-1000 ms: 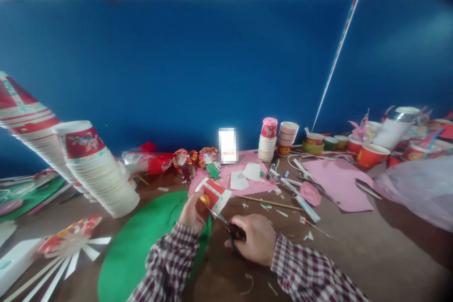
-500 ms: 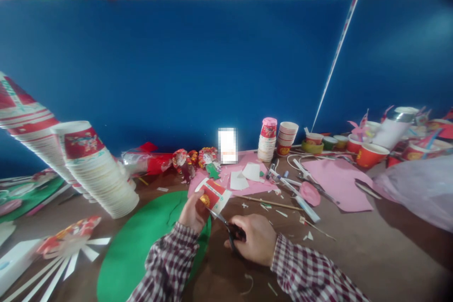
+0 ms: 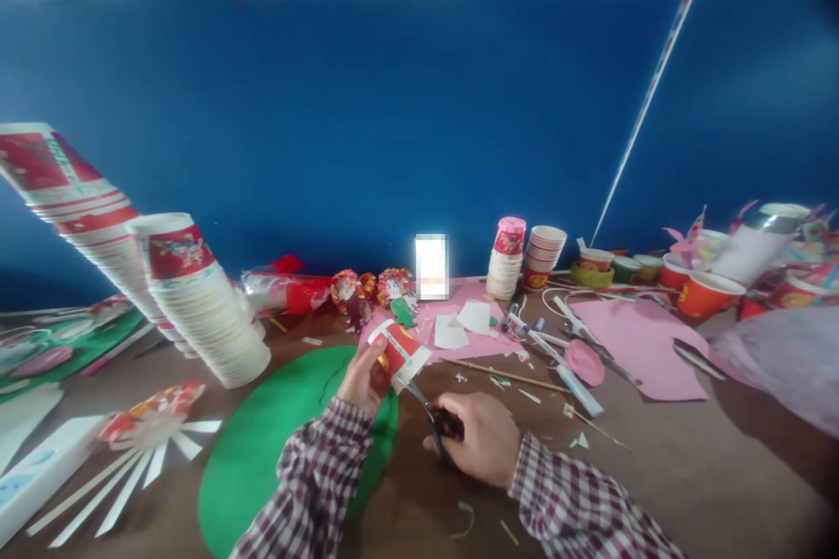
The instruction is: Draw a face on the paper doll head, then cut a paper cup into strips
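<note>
My left hand pinches a red and white printed piece of paper cup by its left side, above the edge of a round green sheet. Scissors with dark handles sit in my right hand, fingers wrapped round the loops. Their blade tips meet the lower edge of the cup piece; whether the blades are parted there is hard to make out. Behind the piece, a pink sheet carries white paper pieces and a small green cutout.
Tall leaning stacks of paper cups stand at left, beside a cup cut into strips. Two shorter cup stacks stand at the back. Markers, a stick and paper scraps lie at right, near orange cups and a plastic bag.
The cup piece has turned in my left hand, and the scissor tips now meet its lower edge farther right. The whole view has shifted slightly.
</note>
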Action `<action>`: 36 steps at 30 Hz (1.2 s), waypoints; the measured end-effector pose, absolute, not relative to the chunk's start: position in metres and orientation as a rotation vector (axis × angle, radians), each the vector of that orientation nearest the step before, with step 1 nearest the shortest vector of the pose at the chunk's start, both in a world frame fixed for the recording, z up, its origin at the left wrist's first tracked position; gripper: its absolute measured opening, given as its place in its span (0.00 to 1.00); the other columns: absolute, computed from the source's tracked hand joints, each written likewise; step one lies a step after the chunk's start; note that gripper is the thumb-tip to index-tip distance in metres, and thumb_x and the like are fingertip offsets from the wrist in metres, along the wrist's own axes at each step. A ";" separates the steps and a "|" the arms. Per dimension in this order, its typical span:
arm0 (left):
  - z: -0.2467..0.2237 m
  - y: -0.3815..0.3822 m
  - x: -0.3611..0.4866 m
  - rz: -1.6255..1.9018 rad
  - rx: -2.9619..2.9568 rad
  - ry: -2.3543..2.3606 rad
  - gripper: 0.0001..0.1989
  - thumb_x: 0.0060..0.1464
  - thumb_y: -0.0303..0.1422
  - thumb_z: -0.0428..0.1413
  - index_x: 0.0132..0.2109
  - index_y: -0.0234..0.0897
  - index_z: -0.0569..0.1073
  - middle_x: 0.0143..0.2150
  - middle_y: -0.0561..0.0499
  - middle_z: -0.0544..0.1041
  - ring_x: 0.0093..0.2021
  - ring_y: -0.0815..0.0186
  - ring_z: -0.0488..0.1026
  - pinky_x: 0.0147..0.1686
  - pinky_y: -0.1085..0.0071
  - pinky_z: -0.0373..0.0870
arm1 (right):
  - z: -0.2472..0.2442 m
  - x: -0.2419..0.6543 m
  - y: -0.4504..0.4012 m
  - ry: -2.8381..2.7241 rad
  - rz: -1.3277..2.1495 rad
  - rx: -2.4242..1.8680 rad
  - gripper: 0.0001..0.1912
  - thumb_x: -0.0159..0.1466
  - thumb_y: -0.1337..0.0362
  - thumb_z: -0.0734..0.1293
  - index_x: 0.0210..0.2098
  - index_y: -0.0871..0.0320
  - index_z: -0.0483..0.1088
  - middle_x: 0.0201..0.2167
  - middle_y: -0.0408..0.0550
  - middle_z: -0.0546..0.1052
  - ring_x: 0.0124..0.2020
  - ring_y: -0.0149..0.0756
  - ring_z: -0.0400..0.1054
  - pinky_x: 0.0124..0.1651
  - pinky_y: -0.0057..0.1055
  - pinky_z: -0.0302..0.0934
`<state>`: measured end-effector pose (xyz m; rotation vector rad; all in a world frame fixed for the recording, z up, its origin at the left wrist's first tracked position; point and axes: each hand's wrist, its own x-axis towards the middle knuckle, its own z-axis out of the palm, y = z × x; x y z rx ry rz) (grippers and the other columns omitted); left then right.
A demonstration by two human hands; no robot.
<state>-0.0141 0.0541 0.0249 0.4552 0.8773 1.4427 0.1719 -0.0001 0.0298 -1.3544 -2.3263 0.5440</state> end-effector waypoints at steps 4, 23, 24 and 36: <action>0.023 0.056 -0.016 1.412 0.434 0.901 0.10 0.51 0.29 0.56 0.42 0.33 0.73 0.32 0.46 0.79 0.29 0.63 0.77 0.28 0.69 0.75 | 0.032 0.173 0.001 -2.281 0.657 -1.303 0.14 0.56 0.51 0.65 0.36 0.53 0.71 0.25 0.41 0.75 0.27 0.31 0.68 0.27 0.25 0.49; 0.022 0.060 -0.020 1.446 0.436 0.927 0.09 0.52 0.28 0.53 0.41 0.31 0.72 0.31 0.45 0.78 0.28 0.62 0.77 0.30 0.66 0.75 | 0.023 0.172 0.009 -1.782 1.339 -1.135 0.16 0.54 0.56 0.69 0.36 0.61 0.70 0.23 0.42 0.71 0.22 0.27 0.63 0.25 0.23 0.57; 0.023 0.059 -0.020 1.440 0.430 0.935 0.09 0.52 0.28 0.53 0.41 0.31 0.72 0.32 0.45 0.78 0.29 0.61 0.77 0.30 0.65 0.75 | 0.023 0.172 0.009 -1.784 1.340 -1.137 0.16 0.54 0.56 0.69 0.36 0.61 0.70 0.23 0.42 0.71 0.22 0.27 0.63 0.25 0.23 0.57; 0.026 0.059 -0.020 1.416 0.417 0.920 0.10 0.54 0.29 0.52 0.43 0.31 0.72 0.32 0.44 0.78 0.28 0.61 0.77 0.29 0.65 0.75 | 0.020 0.174 0.010 -1.870 1.220 -1.159 0.17 0.55 0.53 0.68 0.37 0.60 0.71 0.23 0.43 0.72 0.23 0.28 0.65 0.24 0.23 0.56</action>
